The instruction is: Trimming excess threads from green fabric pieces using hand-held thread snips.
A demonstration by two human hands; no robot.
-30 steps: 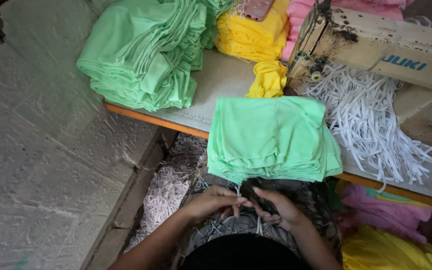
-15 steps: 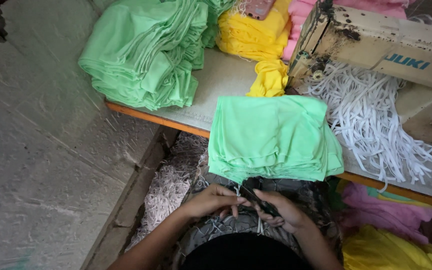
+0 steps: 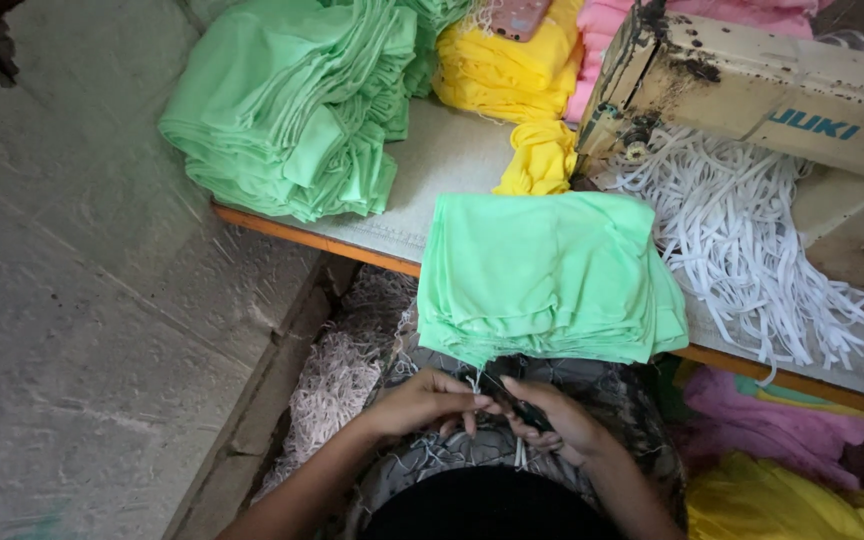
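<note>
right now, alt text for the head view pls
Both hands, left hand and right hand, meet over white threads below a folded green fabric stack at the table edge; the right holds a small dark tool. White elastic strips lie beside a sewing machine.

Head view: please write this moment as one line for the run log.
left hand: pinches white strip | right hand: holds dark snips | above: green fabric stack on table edge
</note>
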